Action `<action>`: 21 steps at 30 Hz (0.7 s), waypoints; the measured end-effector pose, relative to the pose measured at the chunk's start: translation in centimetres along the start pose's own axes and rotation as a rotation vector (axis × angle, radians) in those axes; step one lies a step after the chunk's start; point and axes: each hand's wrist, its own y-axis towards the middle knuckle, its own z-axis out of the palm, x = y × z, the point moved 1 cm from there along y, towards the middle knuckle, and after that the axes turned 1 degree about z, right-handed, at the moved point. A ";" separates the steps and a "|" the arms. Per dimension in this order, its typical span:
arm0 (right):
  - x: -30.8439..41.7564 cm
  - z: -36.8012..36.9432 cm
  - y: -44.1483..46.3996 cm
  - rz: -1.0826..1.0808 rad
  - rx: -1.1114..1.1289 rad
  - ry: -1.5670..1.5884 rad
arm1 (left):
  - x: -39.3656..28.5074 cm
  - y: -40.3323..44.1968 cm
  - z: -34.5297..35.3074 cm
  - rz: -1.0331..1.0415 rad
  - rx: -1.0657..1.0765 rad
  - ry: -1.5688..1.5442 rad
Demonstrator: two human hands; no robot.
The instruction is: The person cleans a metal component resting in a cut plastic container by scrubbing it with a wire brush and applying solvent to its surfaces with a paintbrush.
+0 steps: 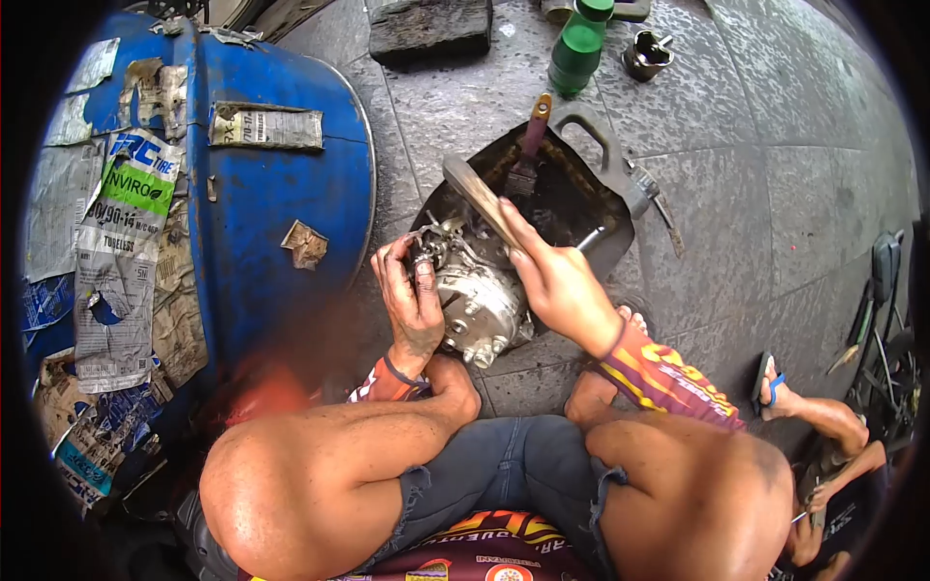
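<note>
My left hand (412,295) is closed on the left side of a greasy silver metal engine part (480,305), its fingers dark with grime. My right hand (562,290) grips a flat, brownish, stick-like tool (477,197); I cannot make out its exact kind. The tool slants across the upper part of the engine piece. Both are over the near edge of a black plastic basin (581,184), which has a moulded handle and looks cut from a jerrycan. A paintbrush (531,145) with a worn purple handle leans inside the basin.
A blue drum (281,213) with torn labels stands at the left. Beyond the basin are a dark block (431,29), a green bottle (579,48) and a small metal cup-like part (647,56). Another person's sandalled foot (778,392) shows at the right.
</note>
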 end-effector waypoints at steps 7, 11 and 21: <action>0.5 -4.3 -6.2 0.035 0.140 -0.115 | 0.5 -0.6 0.0 -0.026 -0.033 0.021; -0.7 -1.4 -1.3 0.077 0.000 -0.153 | 0.3 -0.5 0.5 0.003 -0.064 -0.003; 0.2 -1.9 -2.3 0.062 0.036 -0.180 | 0.2 -0.7 0.6 0.024 -0.071 -0.007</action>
